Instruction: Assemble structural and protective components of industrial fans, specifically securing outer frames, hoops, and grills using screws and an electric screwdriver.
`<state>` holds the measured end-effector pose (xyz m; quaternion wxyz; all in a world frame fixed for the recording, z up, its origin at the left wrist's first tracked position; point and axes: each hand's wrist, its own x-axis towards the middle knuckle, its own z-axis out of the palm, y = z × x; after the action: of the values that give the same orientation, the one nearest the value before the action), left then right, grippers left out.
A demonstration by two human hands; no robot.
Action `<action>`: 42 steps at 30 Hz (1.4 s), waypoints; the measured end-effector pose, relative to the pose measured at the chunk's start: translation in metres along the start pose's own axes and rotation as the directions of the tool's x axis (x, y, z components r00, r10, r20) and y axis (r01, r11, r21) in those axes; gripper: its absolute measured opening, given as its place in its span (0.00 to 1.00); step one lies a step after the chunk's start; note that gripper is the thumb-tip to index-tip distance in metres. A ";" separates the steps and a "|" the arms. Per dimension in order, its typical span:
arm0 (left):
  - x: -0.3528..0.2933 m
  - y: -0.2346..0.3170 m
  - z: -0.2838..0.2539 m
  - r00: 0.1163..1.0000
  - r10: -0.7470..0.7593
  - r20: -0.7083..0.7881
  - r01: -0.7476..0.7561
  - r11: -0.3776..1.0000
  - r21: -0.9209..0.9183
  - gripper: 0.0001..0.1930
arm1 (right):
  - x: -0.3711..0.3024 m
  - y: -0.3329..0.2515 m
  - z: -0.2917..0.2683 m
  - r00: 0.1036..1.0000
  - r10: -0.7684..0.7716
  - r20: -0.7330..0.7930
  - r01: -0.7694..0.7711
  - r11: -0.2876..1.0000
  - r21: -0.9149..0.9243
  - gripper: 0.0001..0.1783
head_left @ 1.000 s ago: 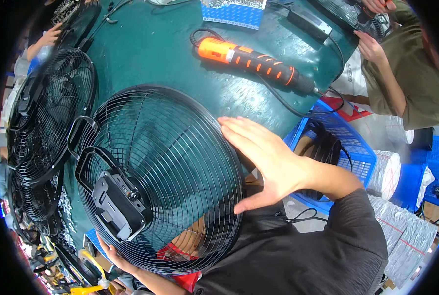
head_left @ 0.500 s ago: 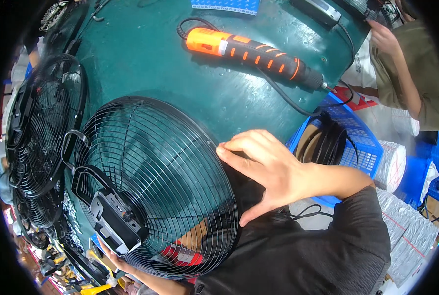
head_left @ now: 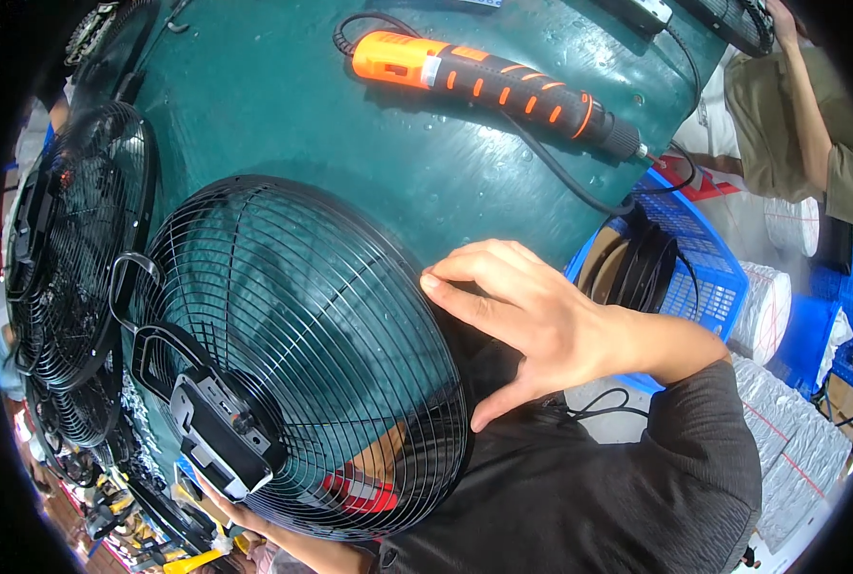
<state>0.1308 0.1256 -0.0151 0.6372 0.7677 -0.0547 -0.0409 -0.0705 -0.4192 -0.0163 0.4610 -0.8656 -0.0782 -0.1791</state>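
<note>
A black wire fan guard (head_left: 336,287) leans over the green table in front of me, its wide rim toward the right. On its left side sits the black and grey motor housing (head_left: 218,435) with a looped black handle (head_left: 138,287). My right hand (head_left: 532,311) touches the right rim with its fingertips, thumb spread well apart and close to the rim lower down. My left hand (head_left: 240,512) is at the lower left, gripping the fan beside the housing; its fingers are partly hidden behind it. Farther back lies an orange and black electric screwdriver (head_left: 503,94), untouched.
More black fan guards (head_left: 82,249) stand along the left edge. The screwdriver's cable (head_left: 565,182) runs over the right table edge. Past that edge are a blue crate (head_left: 699,249) with black coils and silver-wrapped bundles (head_left: 795,440). A co-worker's arm (head_left: 804,105) shows at the upper right.
The view has shifted slightly, moving the screwdriver a little upward in it. Both hands keep their places on the fan. The co-worker's hand has moved up and right, near a dark fan guard.
</note>
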 end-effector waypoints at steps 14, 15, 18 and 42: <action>-0.003 -0.004 0.010 1.000 0.018 -0.017 -0.019 0.998 -0.054 0.43 | 0.005 -0.006 -0.002 0.999 0.029 0.029 -0.028 1.000 -0.003 0.60; -0.004 -0.004 0.012 1.000 0.018 -0.020 -0.020 0.998 -0.058 0.43 | 0.006 -0.006 -0.002 0.999 0.036 0.032 -0.035 0.999 -0.012 0.60; -0.005 0.003 0.025 1.000 0.023 -0.020 -0.024 0.997 -0.073 0.43 | 0.007 -0.007 -0.002 0.998 0.044 0.042 -0.043 0.999 -0.032 0.59; -0.032 0.101 -0.063 0.982 0.185 0.018 -0.064 0.248 0.967 0.10 | 0.094 0.011 -0.063 0.946 0.312 -0.087 -0.243 0.504 -0.829 0.25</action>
<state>0.1039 0.1730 0.0953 0.0416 0.9904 -0.0970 0.0897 0.0049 -0.4798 0.0433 0.0173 -0.9864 0.1385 -0.0863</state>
